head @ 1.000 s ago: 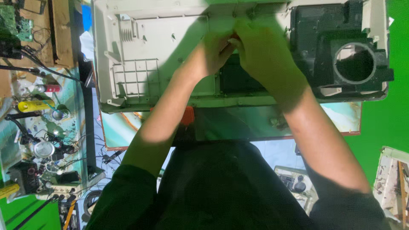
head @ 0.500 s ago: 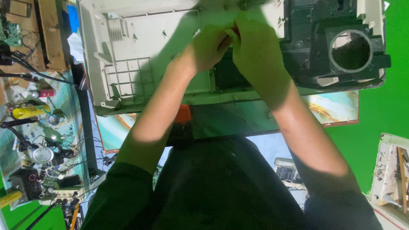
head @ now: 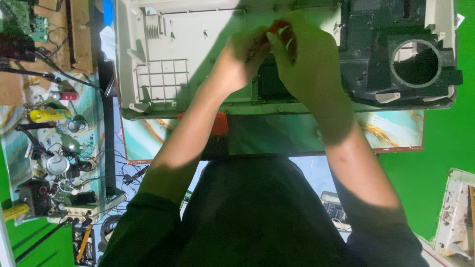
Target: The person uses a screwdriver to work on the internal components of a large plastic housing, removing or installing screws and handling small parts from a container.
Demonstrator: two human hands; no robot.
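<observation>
— Casing (head: 178, 59), pale plastic and opened up, lies flat on the marbled board (head: 396, 131) straight ahead of you, long side running left to right. Where are your hands on it?

— Both meet near its middle top. Your left hand (head: 242, 62) and your right hand (head: 307, 62) touch each other over a small orange piece (head: 278, 24) that peeks out between the fingertips.

— Which hand is nearer that piece?

— Your right hand covers it from the right and above; your left comes in from below left. Both hands look curled closed around it, but you cannot tell from here which one truly grips it.

— And the dark part?

— The black housing (head: 366, 59) with its round opening (head: 415, 63) sits at the casing's right end, just beside your right hand. A dark recess lies under your palms, mostly hidden.

— Anything else hard to read?

— The orange piece is nearly all covered, so its shape and long axis stay unclear. An orange object (head: 215, 123) at the casing's near edge is half hidden by your left forearm. The cluttered shelf (head: 54, 163) of wires and parts on your left is well apart from both hands.
</observation>
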